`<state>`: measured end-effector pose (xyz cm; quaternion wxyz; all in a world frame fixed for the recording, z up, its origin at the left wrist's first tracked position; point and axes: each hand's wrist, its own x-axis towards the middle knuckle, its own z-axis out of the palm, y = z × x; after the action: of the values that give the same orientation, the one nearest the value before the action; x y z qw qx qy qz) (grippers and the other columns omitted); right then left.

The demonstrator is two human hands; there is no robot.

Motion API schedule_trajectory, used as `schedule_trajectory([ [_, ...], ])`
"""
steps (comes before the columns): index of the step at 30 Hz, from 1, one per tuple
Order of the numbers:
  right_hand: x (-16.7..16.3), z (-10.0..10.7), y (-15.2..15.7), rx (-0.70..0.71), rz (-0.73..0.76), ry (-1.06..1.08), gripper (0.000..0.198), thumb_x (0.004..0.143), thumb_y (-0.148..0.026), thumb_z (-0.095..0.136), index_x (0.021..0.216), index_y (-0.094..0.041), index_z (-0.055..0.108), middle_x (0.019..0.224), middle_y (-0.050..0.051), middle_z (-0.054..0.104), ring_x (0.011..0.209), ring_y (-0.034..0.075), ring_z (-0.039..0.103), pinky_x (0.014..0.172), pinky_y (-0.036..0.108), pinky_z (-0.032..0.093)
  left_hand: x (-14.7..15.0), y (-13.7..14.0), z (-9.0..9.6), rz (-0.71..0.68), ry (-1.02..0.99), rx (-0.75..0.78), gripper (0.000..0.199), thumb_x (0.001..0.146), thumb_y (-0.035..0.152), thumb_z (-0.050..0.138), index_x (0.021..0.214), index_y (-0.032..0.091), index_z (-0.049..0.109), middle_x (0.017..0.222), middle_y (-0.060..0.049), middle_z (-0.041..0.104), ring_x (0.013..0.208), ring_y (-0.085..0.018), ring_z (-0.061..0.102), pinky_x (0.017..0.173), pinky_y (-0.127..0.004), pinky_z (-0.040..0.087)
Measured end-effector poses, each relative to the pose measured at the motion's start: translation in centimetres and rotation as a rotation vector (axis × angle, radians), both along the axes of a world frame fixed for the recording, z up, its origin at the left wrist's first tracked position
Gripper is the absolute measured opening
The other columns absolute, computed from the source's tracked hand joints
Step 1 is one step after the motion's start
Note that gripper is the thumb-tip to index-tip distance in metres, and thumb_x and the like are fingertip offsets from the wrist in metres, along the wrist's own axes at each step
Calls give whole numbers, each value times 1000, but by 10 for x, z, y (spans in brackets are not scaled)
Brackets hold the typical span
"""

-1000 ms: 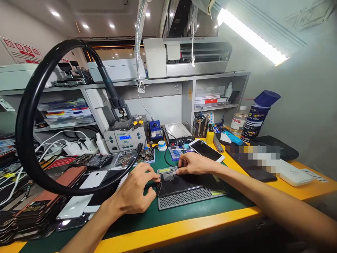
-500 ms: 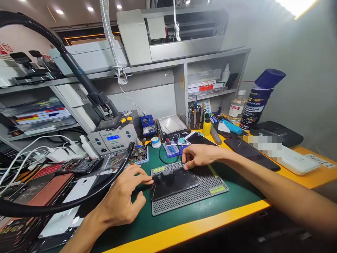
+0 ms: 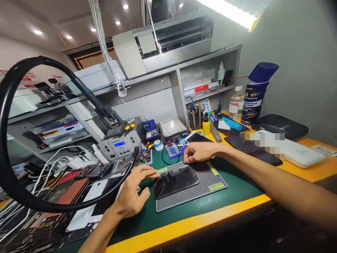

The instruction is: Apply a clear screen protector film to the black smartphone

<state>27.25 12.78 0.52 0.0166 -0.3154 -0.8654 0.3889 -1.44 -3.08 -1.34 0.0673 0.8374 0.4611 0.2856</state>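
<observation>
A black phone (image 3: pixel 176 182) with a glossy, reflective face lies on a grey perforated mat (image 3: pixel 184 198). My left hand (image 3: pixel 135 191) is open at the phone's left end, its outstretched fingertips resting on the upper left corner and the thumb held apart. Just beyond the phone's far edge, my right hand (image 3: pixel 198 152) is closed, thumb and curled fingers pressed together over the mat. Whatever may be between those fingers is hidden. A dark flat piece (image 3: pixel 201 166) lies on the mat below the right wrist.
Several phones and phone parts (image 3: pixel 79 189) are stacked at the left beneath a curved black hose (image 3: pixel 79 207). A grey soldering station (image 3: pixel 121 144) stands behind. To the right are a yellow bottle (image 3: pixel 206 126), a dark phone (image 3: pixel 252 149), a white device (image 3: pixel 302 151) and a spray can (image 3: pixel 254 102).
The view has shifted. My right hand has drawn slightly away from the phone's far edge, and my left fingertips reach a little further over its left corner.
</observation>
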Motion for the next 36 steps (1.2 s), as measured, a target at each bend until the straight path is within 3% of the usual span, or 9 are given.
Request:
schedule_trajectory([
  [4,-2,-5,1,46,3,35,18,75,-26,61,86,-16,70,87,4,73,81,18,63,71,24,44,21,5,4,-54,41,-45,58,71,12,48,127,17,63,129,-12,61,128,-30,51,108,-53,43],
  [9,-2,-5,0,80,-5,30,19,76,-29,60,85,-17,70,80,2,70,75,18,61,65,24,42,36,11,0,-63,87,-57,58,70,13,52,127,15,63,127,-14,61,126,-30,51,109,-53,42],
  [23,-3,-5,-3,108,-41,-16,23,79,-37,59,87,-18,70,74,0,64,65,15,51,58,25,36,2,2,3,1,71,-97,50,69,12,51,115,19,71,118,-10,63,115,-28,57,110,-52,40],
  [28,-4,-3,-3,106,-36,-33,24,80,-38,60,89,-18,69,78,1,66,68,16,54,59,25,37,-7,3,5,19,68,-93,47,69,12,50,109,19,73,111,-9,69,111,-28,59,103,-50,47],
  [36,-5,-4,-1,101,-19,-31,27,82,-41,60,89,-17,69,81,4,68,70,18,55,61,26,38,-13,5,5,40,56,-86,43,69,10,51,105,20,74,109,-7,71,109,-27,61,105,-50,46],
])
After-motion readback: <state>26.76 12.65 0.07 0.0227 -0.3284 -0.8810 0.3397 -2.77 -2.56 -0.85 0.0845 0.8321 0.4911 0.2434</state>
